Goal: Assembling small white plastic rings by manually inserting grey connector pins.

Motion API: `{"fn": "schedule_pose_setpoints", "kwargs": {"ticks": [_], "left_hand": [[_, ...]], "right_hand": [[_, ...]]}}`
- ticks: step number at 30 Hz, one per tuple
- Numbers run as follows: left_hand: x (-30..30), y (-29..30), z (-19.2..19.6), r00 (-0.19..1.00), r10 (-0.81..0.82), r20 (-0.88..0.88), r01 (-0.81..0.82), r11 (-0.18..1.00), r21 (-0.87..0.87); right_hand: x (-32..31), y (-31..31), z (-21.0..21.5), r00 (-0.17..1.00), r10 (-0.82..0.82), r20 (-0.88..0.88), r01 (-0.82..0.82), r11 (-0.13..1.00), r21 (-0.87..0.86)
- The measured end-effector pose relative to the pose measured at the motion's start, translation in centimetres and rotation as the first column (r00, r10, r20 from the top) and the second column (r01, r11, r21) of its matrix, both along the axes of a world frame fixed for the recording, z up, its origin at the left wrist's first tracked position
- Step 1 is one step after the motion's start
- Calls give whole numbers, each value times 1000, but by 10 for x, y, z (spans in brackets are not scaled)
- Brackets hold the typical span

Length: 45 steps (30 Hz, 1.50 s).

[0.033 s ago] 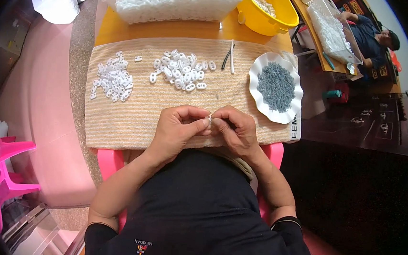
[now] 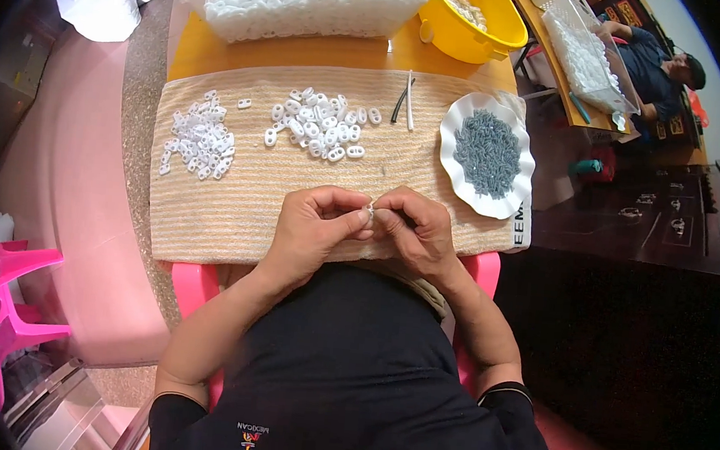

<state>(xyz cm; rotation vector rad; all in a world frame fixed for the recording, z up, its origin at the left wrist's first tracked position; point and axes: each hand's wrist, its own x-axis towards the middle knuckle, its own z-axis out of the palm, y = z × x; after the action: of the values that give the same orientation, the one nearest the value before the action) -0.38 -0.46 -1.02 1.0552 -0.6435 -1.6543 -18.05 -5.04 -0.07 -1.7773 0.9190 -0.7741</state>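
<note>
My left hand (image 2: 319, 226) and my right hand (image 2: 417, 229) meet fingertip to fingertip above the towel's near edge. Both are closed in a pinch on a small white plastic piece (image 2: 370, 211), mostly hidden by the fingers. Beyond them on the striped beige towel (image 2: 242, 224) lies a loose pile of white oval two-hole plastic pieces (image 2: 325, 125). Farther left is a second pile of similar white pieces (image 2: 200, 139), with one lying apart. A white wavy-rimmed dish (image 2: 446, 151) to the right holds many small dark grey screws or pins (image 2: 488, 153).
A black stick and a white stick (image 2: 410, 102) lie near the dish. At the table's back stand a clear bin (image 2: 307, 39) full of white pieces and a yellow tub (image 2: 501, 46). A pink stool (image 2: 18, 325) is at left. Another person (image 2: 647, 74) sits far right.
</note>
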Motion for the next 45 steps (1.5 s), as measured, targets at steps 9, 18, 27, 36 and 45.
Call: {"fn": "schedule_pose_setpoints", "kwargs": {"ticks": [9,18,27,36,45], "left_hand": [[0,1,-3,999,15,-34,-15,1000,-7],[1,0,-2,997,15,-73,-16,1000,-8],[0,2,-4,1000,-11,7,12,997,-76],[1,3,-2,1000,-2,-9,1,999,-53],[3,1,-1,999,5,-48,-5,1000,-10]], "right_hand": [[2,2,-1,999,-26,-18,27,997,69],[0,0,-5,1000,9,-9,-9,1000,-11],[2,2,0,998,8,-55,-8,1000,2],[1,0,1,999,10,44,-20,971,236],[1,1,-1,986,-38,160,-27,921,388]]}}
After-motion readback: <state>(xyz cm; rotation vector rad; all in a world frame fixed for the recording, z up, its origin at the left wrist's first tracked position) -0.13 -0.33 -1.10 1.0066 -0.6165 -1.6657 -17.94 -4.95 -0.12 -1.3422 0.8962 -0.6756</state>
